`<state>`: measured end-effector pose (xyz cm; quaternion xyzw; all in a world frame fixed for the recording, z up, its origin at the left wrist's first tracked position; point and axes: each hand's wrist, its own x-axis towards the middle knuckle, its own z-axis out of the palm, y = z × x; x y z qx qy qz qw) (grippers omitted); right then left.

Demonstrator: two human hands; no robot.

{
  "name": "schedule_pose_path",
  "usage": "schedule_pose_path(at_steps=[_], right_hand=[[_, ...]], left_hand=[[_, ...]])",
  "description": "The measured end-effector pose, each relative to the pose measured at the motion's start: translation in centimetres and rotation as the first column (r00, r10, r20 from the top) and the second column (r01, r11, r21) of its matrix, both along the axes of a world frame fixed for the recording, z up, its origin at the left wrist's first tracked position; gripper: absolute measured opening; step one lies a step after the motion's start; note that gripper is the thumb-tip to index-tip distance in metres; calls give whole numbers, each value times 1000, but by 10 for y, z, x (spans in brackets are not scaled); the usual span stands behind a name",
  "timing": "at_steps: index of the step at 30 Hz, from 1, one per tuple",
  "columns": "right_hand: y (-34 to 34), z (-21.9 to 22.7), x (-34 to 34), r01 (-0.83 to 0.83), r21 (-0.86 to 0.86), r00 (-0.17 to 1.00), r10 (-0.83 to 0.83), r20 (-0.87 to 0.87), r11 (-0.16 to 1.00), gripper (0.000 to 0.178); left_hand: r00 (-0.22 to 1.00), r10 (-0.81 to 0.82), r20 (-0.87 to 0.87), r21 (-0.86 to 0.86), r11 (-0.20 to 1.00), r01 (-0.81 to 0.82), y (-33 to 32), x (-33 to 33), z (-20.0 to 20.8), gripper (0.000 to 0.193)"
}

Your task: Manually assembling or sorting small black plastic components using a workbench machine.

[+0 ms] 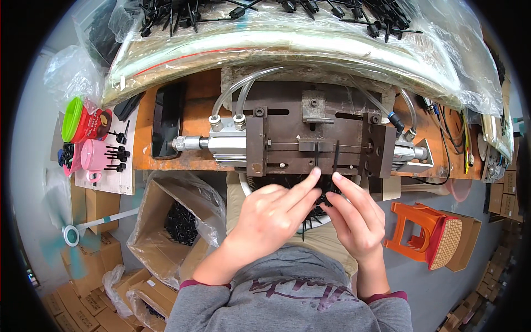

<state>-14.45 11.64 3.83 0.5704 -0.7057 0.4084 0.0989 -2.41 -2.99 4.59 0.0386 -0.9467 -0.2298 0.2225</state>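
Both hands work at the front edge of a dark metal clamping fixture [287,124]. My left hand [271,213] is closed, its index finger stretched to the lower end of a thin black plastic rod [317,154], whose upper part lies against the small centre block [313,146]. To the right, my right hand [357,218] pinches another black rod-shaped plastic part [336,155], its stem pointing up at the fixture. The lower ends of both parts are partly hidden by fingers. Below the hands, a white-rimmed container [326,220] of similar black parts rests at my lap.
Air cylinders [228,146] with clear hoses flank the fixture. A phone [167,120] lies left on the orange bench. Black parts [298,6] heap on the plastic-covered shelf behind. An open carton [160,221], a fan [71,235] and an orange stool [420,235] stand around.
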Motion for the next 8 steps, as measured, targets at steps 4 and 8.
schedule_pose_path(at_steps=[4, 8], right_hand=[[-10, -2, -3, -28, 107, 999, 33, -39, 994, 23], [-18, -4, 0, 41, 282, 994, -10, -112, 958, 23]], left_hand=[[995, -75, 71, 80, 994, 69, -1, 17, -12, 29], [993, -47, 110, 138, 990, 31, -3, 26, -9, 30]])
